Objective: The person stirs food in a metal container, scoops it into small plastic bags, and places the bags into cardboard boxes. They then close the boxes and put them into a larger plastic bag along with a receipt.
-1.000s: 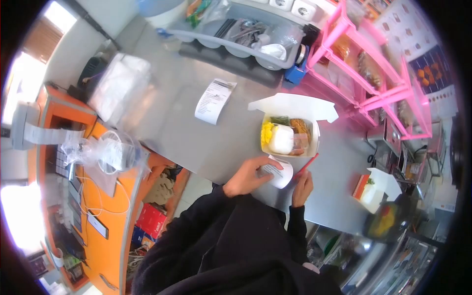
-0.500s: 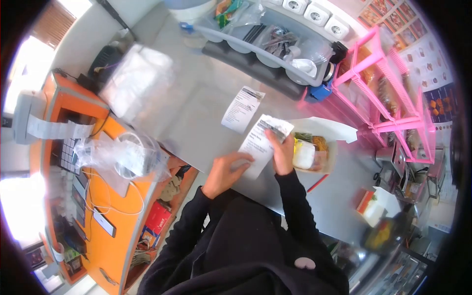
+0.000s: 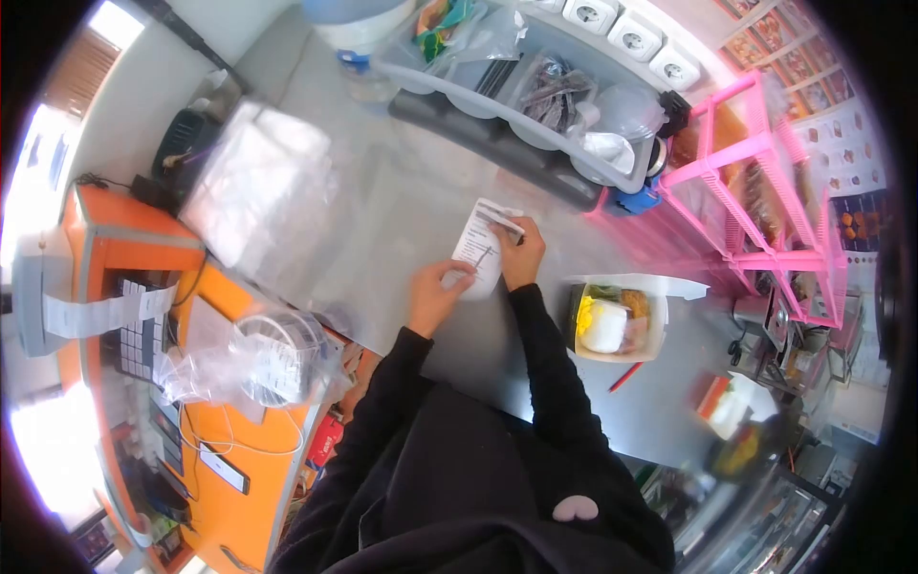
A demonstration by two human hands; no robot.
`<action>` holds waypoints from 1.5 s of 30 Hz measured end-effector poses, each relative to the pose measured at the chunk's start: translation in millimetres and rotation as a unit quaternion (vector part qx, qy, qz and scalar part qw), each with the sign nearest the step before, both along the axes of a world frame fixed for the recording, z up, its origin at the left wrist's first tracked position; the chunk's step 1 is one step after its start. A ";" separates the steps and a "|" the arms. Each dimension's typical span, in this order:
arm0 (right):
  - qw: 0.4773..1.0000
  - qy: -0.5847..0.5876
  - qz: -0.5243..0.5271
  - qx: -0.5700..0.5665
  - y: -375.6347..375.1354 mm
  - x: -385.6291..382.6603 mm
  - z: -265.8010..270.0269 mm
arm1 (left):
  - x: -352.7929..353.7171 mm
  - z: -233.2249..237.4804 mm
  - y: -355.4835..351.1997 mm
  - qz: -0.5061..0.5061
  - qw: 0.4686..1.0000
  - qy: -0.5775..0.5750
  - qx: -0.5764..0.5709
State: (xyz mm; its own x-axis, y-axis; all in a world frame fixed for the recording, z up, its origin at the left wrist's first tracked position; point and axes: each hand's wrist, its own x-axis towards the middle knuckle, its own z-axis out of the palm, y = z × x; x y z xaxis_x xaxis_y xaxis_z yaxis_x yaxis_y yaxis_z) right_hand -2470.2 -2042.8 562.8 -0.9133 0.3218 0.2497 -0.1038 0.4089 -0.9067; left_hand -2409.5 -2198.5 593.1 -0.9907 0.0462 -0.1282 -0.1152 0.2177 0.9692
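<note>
Printed paper receipts [image 3: 475, 239] overlap between my two hands over the grey metal counter. My left hand [image 3: 437, 295] pinches the lower left edge, thumb and fingertips drawn together. At the upper right, my right hand [image 3: 522, 253] is closed on the top part of the paper, its fingertips near the header. Right of that hand stands an open takeaway box [image 3: 653, 342] holding a white block of rice [image 3: 603, 326], something yellow and brown food. A red pen or stick [image 3: 625, 377] lies just in front of the box.
Behind is a grey divided bin [image 3: 459, 84] with packed cutlery. Pink racks [image 3: 765, 191] stand at the right, near a second open box [image 3: 738, 404]. White plastic bags [image 3: 256, 182] lie left, beside an orange desk [image 3: 229, 497] with a phone [image 3: 225, 468].
The receipt in my hands has come over the one that lay separately on the counter, and they now overlap. My right hand has moved away from the takeaway box; the view has shifted slightly.
</note>
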 end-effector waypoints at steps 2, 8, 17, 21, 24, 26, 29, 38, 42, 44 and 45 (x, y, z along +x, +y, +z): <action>0.993 -0.036 -0.004 0.115 3.6 -1.2 -5.5 | 0.1 -21.6 1.2 0.000 1.000 -0.020 0.000; 0.982 -0.012 -0.054 0.180 0.1 1.4 5.6 | 21.8 -37.4 -16.5 0.003 0.975 -0.194 0.106; 0.964 0.155 0.094 0.195 20.0 91.1 21.0 | 79.2 1.7 -38.8 -0.154 0.965 -0.204 -0.060; 0.927 0.252 -0.051 0.272 100.8 134.2 56.1 | 84.9 53.9 18.2 -0.212 0.971 -0.059 -0.097; 0.915 0.201 -0.242 0.252 192.4 121.8 107.0 | 79.1 89.4 86.2 -0.128 0.974 0.128 -0.136; 0.922 0.162 -0.233 0.264 249.6 109.2 111.7 | 61.2 97.2 129.3 -0.056 0.943 0.275 -0.178; 0.951 0.061 -0.101 0.286 300.9 109.7 96.5 | 23.0 86.1 177.1 -0.002 0.923 0.347 -0.168; 0.990 -0.001 0.000 0.142 308.5 176.9 41.4 | 77.0 5.7 189.8 -0.055 0.964 0.249 -0.080; 0.998 -0.023 -0.060 -0.020 281.7 184.2 34.3 | 91.2 -4.2 206.4 -0.009 0.984 0.057 0.166; 0.997 -0.013 -0.074 -0.014 279.6 182.4 48.2 | 90.3 27.9 208.4 -0.029 0.985 0.006 0.172; 0.991 -0.102 -0.081 -0.020 280.5 185.0 62.2 | 87.8 39.0 209.6 -0.039 0.984 -0.019 0.175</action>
